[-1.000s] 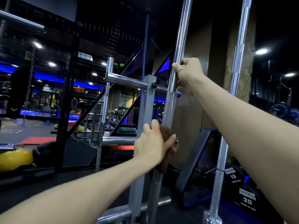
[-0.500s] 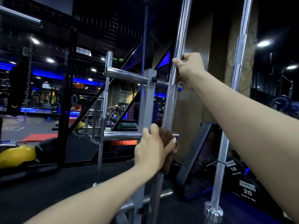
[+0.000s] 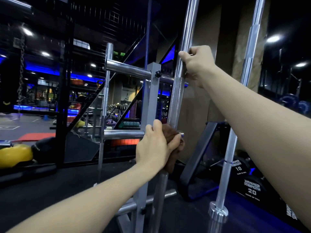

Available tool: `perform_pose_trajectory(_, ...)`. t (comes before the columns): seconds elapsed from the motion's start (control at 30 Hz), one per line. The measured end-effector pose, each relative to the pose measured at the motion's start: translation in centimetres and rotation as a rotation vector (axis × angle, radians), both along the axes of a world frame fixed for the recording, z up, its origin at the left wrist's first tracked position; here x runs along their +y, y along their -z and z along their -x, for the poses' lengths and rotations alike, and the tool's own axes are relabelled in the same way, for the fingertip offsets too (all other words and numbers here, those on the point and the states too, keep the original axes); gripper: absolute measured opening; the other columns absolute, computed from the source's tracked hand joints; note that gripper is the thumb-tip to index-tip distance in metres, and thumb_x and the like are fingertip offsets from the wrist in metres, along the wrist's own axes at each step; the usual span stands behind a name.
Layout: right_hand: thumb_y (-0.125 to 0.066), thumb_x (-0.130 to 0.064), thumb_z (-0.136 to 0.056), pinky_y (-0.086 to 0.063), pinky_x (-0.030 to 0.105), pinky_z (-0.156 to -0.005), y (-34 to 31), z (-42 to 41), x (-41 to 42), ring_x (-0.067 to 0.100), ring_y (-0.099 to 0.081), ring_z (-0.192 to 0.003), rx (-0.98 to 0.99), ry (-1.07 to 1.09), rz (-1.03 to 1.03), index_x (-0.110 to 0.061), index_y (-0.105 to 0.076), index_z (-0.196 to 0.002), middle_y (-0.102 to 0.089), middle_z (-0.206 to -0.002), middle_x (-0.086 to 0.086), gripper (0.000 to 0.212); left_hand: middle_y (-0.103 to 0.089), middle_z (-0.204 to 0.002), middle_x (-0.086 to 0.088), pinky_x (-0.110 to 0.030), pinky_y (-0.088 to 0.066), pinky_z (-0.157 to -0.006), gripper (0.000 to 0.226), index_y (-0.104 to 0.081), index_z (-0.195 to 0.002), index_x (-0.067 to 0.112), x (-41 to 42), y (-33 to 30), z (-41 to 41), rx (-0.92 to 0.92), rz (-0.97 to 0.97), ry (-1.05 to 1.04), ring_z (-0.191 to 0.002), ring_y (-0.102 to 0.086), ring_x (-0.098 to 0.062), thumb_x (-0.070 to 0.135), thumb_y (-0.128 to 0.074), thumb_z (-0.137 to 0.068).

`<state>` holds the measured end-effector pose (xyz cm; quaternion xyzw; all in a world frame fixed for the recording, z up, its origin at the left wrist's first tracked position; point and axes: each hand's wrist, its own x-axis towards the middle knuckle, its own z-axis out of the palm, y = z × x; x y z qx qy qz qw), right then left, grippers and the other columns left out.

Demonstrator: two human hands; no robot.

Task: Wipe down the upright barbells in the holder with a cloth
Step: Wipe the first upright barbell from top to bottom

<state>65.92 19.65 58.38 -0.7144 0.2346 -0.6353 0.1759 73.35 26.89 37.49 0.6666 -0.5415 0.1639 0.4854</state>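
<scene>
A tall chrome barbell [image 3: 176,100] stood nearly upright, its long axis running between the person's two hands. The left hand [image 3: 155,146] clenched a brown cloth [image 3: 171,140] around the shaft; the right hand [image 3: 197,63] gripped bare steel well above it. A second chrome barbell [image 3: 235,140] stood to the right of both hands. One cloth, two barbells.

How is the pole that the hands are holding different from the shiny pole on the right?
The held barbell is gripped by the right hand and rubbed by the left hand with a brown cloth; the right barbell stands untouched. The held one looks closer and thicker. Both are shiny metal and upright.
</scene>
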Motion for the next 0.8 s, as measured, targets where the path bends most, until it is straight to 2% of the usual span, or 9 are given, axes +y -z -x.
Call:
perform_pose_trajectory(0.13,-0.062,-0.022,-0.090,-0.047,0.041,-0.060,0.1,-0.1,1.0,0.022,-0.040,-0.066,-0.002,0.040,-0.021,-0.014,-0.038,-0.060,-0.038,-0.061,0.005,0.039,-0.045,-0.104,-0.003,-0.036,-0.037,-0.066,0.051,-0.027,-0.098,0.020,0.8,-0.8,-0.5,-0.092,-0.079,-0.022,-0.097,-0.059,-0.032,0.066,-0.044,-0.085)
perform_pose_trajectory(0.27,-0.062,-0.022,-0.090,-0.048,0.042,-0.062,0.1,0.2,0.9,0.022,-0.039,-0.067,0.000,0.058,-0.013,-0.015,-0.035,-0.058,-0.036,-0.059,0.004,0.043,-0.050,-0.113,-0.007,-0.038,-0.034,-0.074,0.053,-0.033,-0.104,0.018,0.3,-6.7,-0.3,0.066,0.030,0.066,-0.102,-0.058,-0.034,0.066,-0.044,-0.086)
perform_pose_trajectory(0.33,-0.061,-0.022,-0.091,-0.049,0.040,-0.061,0.1,0.3,0.5,0.021,-0.039,-0.063,0.019,0.062,-0.002,-0.015,-0.035,-0.057,-0.035,-0.057,0.003,0.044,-0.049,-0.117,-0.009,-0.038,-0.033,-0.073,0.052,-0.033,-0.105,0.017,-0.1,-9.0,0.3,0.034,0.074,0.056,-0.103,-0.057,-0.036,0.064,-0.045,-0.087)
perform_pose_trajectory(0.43,-0.059,-0.021,-0.093,-0.041,0.027,-0.048,0.2,0.5,0.4,0.018,-0.035,-0.050,0.027,0.032,-0.002,-0.014,-0.035,-0.057,-0.034,-0.055,0.002,0.044,-0.047,-0.110,-0.007,-0.038,-0.034,-0.071,0.051,-0.030,-0.104,0.018,-0.2,-5.9,0.3,-0.016,0.069,0.039,-0.100,-0.057,-0.036,0.064,-0.045,-0.086)
perform_pose_trajectory(0.5,-0.058,-0.021,-0.094,-0.036,0.025,-0.045,0.4,0.5,0.6,0.017,-0.033,-0.048,0.037,0.030,-0.003,-0.014,-0.034,-0.057,-0.034,-0.056,0.003,0.045,-0.044,-0.103,-0.003,-0.037,-0.036,-0.068,0.053,-0.030,-0.105,0.019,0.5,-1.5,0.0,-0.047,-0.001,-0.001,-0.097,-0.058,-0.034,0.065,-0.047,-0.085)
perform_pose_trajectory(0.57,-0.058,-0.022,-0.094,-0.037,0.028,-0.049,0.5,0.4,0.9,0.018,-0.036,-0.052,0.017,0.032,-0.011,-0.014,-0.034,-0.057,-0.036,-0.056,0.003,0.044,-0.044,-0.104,-0.003,-0.036,-0.039,-0.067,0.053,-0.029,-0.102,0.020,1.0,1.2,-0.2,-0.070,-0.104,-0.022,-0.097,-0.059,-0.032,0.066,-0.046,-0.084)
perform_pose_trajectory(0.63,-0.059,-0.023,-0.093,-0.043,0.034,-0.053,0.6,0.3,1.4,0.020,-0.042,-0.059,0.006,0.047,-0.023,-0.015,-0.036,-0.058,-0.040,-0.058,0.005,0.042,-0.045,-0.104,-0.003,-0.037,-0.038,-0.068,0.052,-0.029,-0.100,0.020,1.4,1.1,-0.6,-0.106,-0.156,-0.026,-0.098,-0.058,-0.032,0.067,-0.045,-0.084)
perform_pose_trajectory(0.73,-0.060,-0.024,-0.092,-0.053,0.048,-0.064,0.5,0.2,1.3,0.023,-0.047,-0.064,0.016,0.066,-0.034,-0.015,-0.040,-0.058,-0.044,-0.061,0.008,0.040,-0.041,-0.101,-0.002,-0.038,-0.035,-0.070,0.052,-0.026,-0.096,0.021,1.3,-1.9,-0.8,-0.118,-0.115,0.011,-0.098,-0.057,-0.034,0.068,-0.044,-0.084)
perform_pose_trajectory(0.8,-0.060,-0.024,-0.092,-0.055,0.050,-0.065,0.6,0.2,1.2,0.023,-0.048,-0.063,0.008,0.057,-0.036,-0.016,-0.039,-0.058,-0.043,-0.059,0.007,0.041,-0.041,-0.103,-0.004,-0.038,-0.034,-0.071,0.052,-0.027,-0.099,0.020,0.5,-5.2,-0.4,-0.041,-0.033,0.030,-0.099,-0.057,-0.035,0.067,-0.044,-0.085)
